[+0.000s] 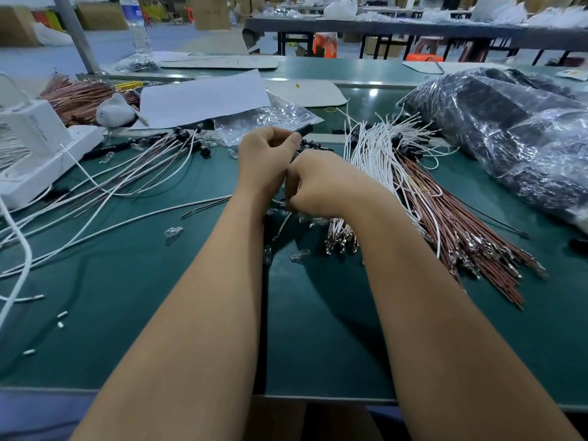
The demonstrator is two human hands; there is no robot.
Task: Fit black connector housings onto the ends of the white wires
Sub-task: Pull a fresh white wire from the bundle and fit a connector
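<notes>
Now we pinch a black connector housing (304, 130) in our left hand (265, 157) above the green table (127, 281); our right hand (318, 183) curls beside it, its grip hidden, left of the white wires (372, 151).

Honestly the right hand (321, 183) is curling over whatever it's pinching, so I can't tell what's in there. The left hand (267, 154) is hiding most of the black connector housing (304, 130), only the tip is poking out. The white device (35, 148) is getting cut off by the left edge, and the black plastic bag (509, 132) is running off the right. The metal terminals (342, 241) are looking too blurry to make out.
</notes>
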